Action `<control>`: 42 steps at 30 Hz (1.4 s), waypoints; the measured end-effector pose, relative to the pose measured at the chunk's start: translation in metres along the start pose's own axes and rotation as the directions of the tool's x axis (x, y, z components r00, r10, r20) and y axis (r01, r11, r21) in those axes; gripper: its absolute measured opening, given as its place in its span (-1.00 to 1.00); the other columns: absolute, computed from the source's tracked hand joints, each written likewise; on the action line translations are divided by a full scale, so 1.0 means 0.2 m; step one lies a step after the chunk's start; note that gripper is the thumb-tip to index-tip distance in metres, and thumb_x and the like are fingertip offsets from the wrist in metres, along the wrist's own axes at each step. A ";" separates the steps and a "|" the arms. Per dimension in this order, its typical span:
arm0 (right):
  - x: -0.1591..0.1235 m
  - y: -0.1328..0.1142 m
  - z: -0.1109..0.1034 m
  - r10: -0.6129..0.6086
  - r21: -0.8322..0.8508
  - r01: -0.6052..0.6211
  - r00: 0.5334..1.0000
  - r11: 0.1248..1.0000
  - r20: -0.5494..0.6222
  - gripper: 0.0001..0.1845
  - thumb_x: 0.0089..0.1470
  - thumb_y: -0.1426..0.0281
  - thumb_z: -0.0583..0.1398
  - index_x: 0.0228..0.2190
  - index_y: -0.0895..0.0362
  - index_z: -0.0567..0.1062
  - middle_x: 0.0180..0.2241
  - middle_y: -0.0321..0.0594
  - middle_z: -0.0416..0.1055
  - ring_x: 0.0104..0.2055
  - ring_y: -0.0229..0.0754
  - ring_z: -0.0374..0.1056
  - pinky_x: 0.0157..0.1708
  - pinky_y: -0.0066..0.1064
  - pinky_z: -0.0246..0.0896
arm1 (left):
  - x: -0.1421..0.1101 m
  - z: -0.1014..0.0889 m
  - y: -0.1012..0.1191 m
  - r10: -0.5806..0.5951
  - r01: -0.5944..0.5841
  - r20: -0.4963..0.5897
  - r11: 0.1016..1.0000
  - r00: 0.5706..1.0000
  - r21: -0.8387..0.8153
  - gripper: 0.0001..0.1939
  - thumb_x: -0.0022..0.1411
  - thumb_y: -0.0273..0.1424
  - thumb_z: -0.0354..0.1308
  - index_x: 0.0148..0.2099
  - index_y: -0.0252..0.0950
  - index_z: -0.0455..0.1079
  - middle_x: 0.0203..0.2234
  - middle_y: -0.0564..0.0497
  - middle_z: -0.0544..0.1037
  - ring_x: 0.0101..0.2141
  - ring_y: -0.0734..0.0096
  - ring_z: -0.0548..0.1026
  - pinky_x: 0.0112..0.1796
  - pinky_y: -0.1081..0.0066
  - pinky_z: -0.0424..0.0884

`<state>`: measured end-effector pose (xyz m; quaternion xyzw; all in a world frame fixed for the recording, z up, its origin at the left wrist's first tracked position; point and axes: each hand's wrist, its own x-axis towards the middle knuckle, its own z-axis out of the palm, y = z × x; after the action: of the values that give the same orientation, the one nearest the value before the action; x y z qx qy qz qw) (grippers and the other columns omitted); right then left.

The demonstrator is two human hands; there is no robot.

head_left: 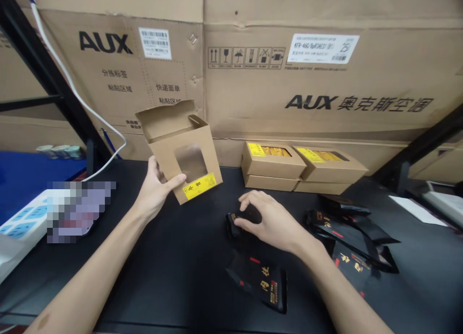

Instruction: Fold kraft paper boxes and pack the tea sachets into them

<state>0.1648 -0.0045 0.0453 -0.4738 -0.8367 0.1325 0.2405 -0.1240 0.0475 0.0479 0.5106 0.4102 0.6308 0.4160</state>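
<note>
Left hand (154, 191) — fingers grasping open kraft box (195, 136) at lower edge, thumb across front below window, box held up above bench (181, 276); keep grip soft, card can bend. Right hand (269, 218) — fingers curled over black pouch (231, 225), pouch mostly hidden.

The single view came from a camera worn on the person's head, looking forward and down across the black desk (173, 271) from above its near edge. It sat close behind the two forearms, which entered at the bottom of the frame and ended in the left hand (155, 194) and right hand (271, 220). Its upper half faced the cardboard cartons (311, 83) stacked beyond the desk's far edge.
</note>
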 end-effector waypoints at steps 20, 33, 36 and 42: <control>0.00 0.06 -0.02 0.211 -0.230 -0.177 0.969 0.957 0.132 -0.68 0.35 0.32 0.08 0.03 0.14 0.47 0.05 -0.02 0.54 0.08 0.07 0.49 0.10 -0.07 0.34 | 0.03 -0.03 -0.17 -0.109 0.047 0.215 0.960 0.970 0.277 -0.21 0.00 -0.24 0.48 0.17 -0.19 0.12 0.28 -0.30 0.38 0.27 -0.04 0.40 0.29 -0.11 0.24; 0.02 0.10 -0.01 0.259 -0.228 -0.242 0.965 0.943 0.047 -0.81 0.31 0.39 0.09 -0.10 0.09 0.46 -0.12 -0.08 0.60 -0.12 0.02 0.55 -0.15 -0.22 0.35 | 0.04 -0.05 -0.17 -0.040 -0.018 0.172 0.946 0.984 0.324 -0.20 0.03 -0.19 0.45 0.20 -0.21 0.12 0.25 -0.32 0.40 0.26 -0.03 0.41 0.23 -0.06 0.32; 0.03 0.10 -0.01 0.226 -0.091 -0.230 0.973 0.969 -0.053 -0.85 0.29 0.30 0.13 -0.22 0.08 0.47 -0.31 -0.19 0.58 -0.30 -0.09 0.51 -0.25 -0.28 0.33 | 0.03 -0.05 -0.17 -0.043 -0.022 0.180 0.939 0.983 0.343 -0.25 0.07 -0.17 0.43 0.18 -0.21 0.13 0.24 -0.32 0.41 0.25 -0.06 0.43 0.21 -0.10 0.35; 0.05 0.02 -0.11 0.144 0.240 -0.012 0.826 0.971 -0.545 -0.72 0.25 0.11 0.20 -0.31 0.07 0.45 -0.37 -0.23 0.53 -0.35 -0.16 0.48 -0.27 -0.31 0.42 | -0.02 -0.03 -0.16 -0.040 -0.046 0.239 0.939 0.970 0.342 -0.22 0.08 -0.21 0.42 0.23 -0.19 0.11 0.22 -0.31 0.46 0.21 -0.05 0.48 0.20 -0.09 0.39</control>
<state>0.1756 0.0058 0.0635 -0.4953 -0.6890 0.0922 0.5210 -0.1262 0.0540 0.0161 0.6491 0.4597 0.4830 0.3661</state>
